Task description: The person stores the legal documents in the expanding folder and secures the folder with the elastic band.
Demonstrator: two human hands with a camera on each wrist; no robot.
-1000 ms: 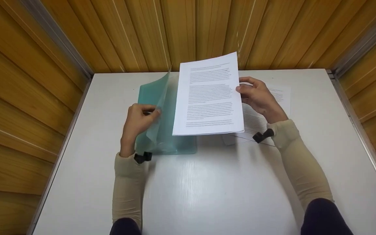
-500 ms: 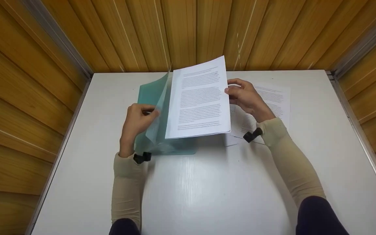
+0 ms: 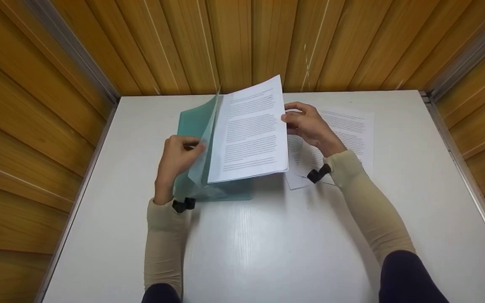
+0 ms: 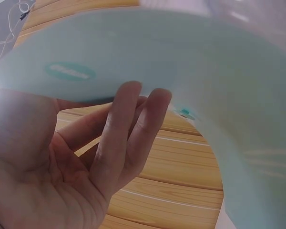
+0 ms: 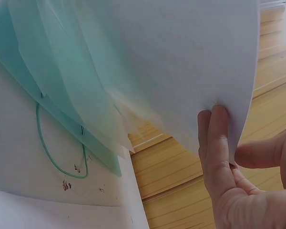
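A green translucent folder (image 3: 192, 118) lies at the left of the table with its front cover raised. My left hand (image 3: 179, 155) pinches the edge of that cover, and the left wrist view shows the bent plastic (image 4: 181, 57) above the fingers. A stack of printed paper (image 3: 251, 134) hangs tilted over the folder, its left edge close beside the lifted cover. My right hand (image 3: 310, 126) grips the stack's right edge, thumb on the front and fingers behind. In the right wrist view the back of the stack (image 5: 181, 57) hides part of the folder's sheets (image 5: 76, 67).
More printed sheets (image 3: 347, 130) lie overlapping on the white table (image 3: 242, 244), partly beneath the right forearm. An elastic cord (image 5: 52, 164) loops from the folder's edge. Wooden panel walls (image 3: 234, 46) stand behind and at both sides.
My right hand has carried the paper stack leftward and slightly down, up against the folder's raised cover. More of the loose sheets shows at right. My left hand has stayed put.
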